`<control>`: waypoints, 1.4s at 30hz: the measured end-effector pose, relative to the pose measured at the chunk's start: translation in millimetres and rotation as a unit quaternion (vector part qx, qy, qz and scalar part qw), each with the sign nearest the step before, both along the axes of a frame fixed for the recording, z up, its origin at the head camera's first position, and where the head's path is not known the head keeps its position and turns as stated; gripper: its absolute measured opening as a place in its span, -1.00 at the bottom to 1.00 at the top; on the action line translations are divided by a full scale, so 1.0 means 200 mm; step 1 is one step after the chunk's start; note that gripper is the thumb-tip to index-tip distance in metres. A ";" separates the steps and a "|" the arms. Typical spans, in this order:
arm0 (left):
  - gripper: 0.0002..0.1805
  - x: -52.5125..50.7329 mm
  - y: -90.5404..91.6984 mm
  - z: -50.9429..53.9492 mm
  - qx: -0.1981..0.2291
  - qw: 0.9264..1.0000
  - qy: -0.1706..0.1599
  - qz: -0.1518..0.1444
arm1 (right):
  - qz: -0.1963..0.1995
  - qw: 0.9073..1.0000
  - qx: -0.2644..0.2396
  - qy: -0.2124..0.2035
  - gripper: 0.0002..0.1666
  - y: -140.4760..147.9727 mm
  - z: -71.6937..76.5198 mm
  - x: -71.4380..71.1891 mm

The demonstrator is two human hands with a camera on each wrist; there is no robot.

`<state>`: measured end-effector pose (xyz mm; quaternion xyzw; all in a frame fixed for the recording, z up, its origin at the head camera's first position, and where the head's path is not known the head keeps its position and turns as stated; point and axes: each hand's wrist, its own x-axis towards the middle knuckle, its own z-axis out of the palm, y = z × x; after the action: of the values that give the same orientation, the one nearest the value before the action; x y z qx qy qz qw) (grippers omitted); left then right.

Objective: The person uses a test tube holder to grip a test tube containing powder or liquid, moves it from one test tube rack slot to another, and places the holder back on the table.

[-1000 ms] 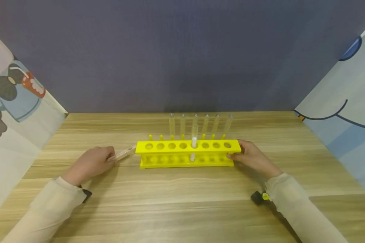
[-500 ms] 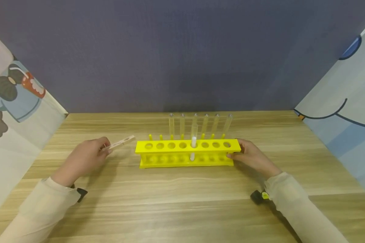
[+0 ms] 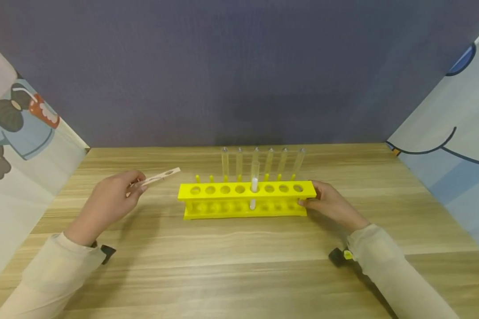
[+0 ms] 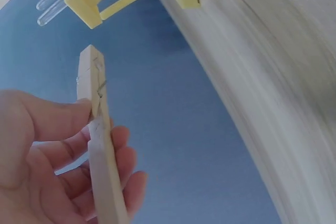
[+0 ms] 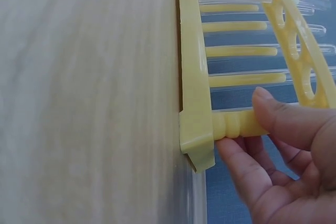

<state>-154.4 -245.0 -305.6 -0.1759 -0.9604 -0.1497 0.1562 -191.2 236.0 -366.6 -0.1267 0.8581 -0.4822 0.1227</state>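
Pinching a wooden clamp [image 4: 106,166], the left hand [image 3: 108,200] has risen (the right hand [image 3: 333,206] grips a yellow rack [image 3: 217,197]).

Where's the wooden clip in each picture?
Head: the clip is left of centre, in the left hand.
Left wrist: left of centre, running up from the bottom edge.
Right wrist: not in it.
Shared landmark: the yellow rack, in all three pictures.

Test-tube rack [image 3: 223,197] set on table [image 3: 239,261], R end gripped by R hand [image 3: 329,206]; test tube [image 3: 254,184] seated in it, 6 tubes [image 3: 269,161] pegged behind; test-tube clamp [image 3: 159,177] held to L by L hand [image 3: 113,197].
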 end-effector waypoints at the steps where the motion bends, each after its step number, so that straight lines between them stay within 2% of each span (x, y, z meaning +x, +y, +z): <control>1: -0.87 0.00 0.01 0.00 0.001 1.000 0.007 -0.001 | 0.001 1.000 -0.002 0.000 -0.57 0.00 0.00 0.00; 10: -0.90 0.02 0.08 0.03 0.020 0.995 0.096 -0.030 | 0.001 1.000 -0.008 0.002 -0.58 0.00 0.00 0.00; 14: -0.88 0.03 0.13 0.05 0.027 0.991 0.119 -0.053 | -0.002 1.000 -0.003 -0.001 -0.58 0.00 0.00 0.00; 23: -0.82 0.03 0.23 0.05 0.034 0.989 0.125 -0.072 | -0.003 1.000 0.000 0.000 -0.58 0.00 0.00 0.00; 33: -0.80 0.02 0.34 0.06 0.025 0.990 0.111 -0.084 | -0.001 1.000 -0.007 -0.002 -0.60 -0.01 0.01 0.01; 42: -0.80 0.01 0.41 0.06 0.029 0.985 0.133 -0.107 | -0.005 1.000 -0.001 -0.002 -0.60 -0.01 0.01 0.01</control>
<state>-151.5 -163.9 -293.4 -0.2915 -0.9018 -0.1690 0.2705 -189.2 233.9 -365.3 -0.1214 0.8579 -0.4841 0.1220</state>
